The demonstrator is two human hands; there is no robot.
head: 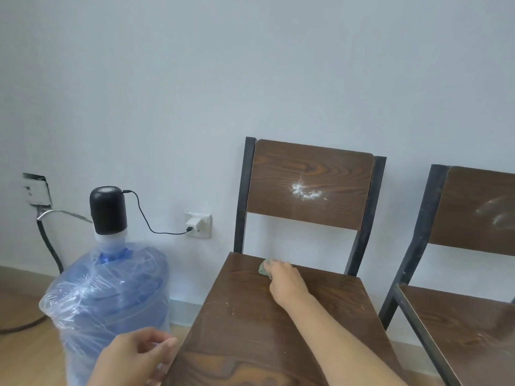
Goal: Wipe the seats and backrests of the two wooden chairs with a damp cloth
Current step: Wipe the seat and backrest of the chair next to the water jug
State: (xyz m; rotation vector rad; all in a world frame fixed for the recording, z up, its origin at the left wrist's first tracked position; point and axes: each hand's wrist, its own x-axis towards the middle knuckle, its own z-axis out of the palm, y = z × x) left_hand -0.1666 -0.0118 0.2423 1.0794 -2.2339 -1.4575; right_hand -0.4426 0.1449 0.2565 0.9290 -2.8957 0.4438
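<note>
Two dark wooden chairs with black metal frames stand against the wall. My right hand (284,282) presses a small green cloth (264,267) onto the back part of the left chair's seat (250,324). White powder marks its backrest (309,185), and pale specks lie on the seat. My left hand (136,358) rests at the seat's front left edge with its fingers loosely curled and nothing in them. The right chair (473,316) is partly cut off, with a faint pale smear on its backrest (485,213).
A large blue water bottle (111,296) wrapped in clear plastic stands on the wooden floor left of the chair, topped by a black pump (108,211). Its cable runs to a wall socket (198,224). Another wall plate (34,190) and a thick cable are at far left.
</note>
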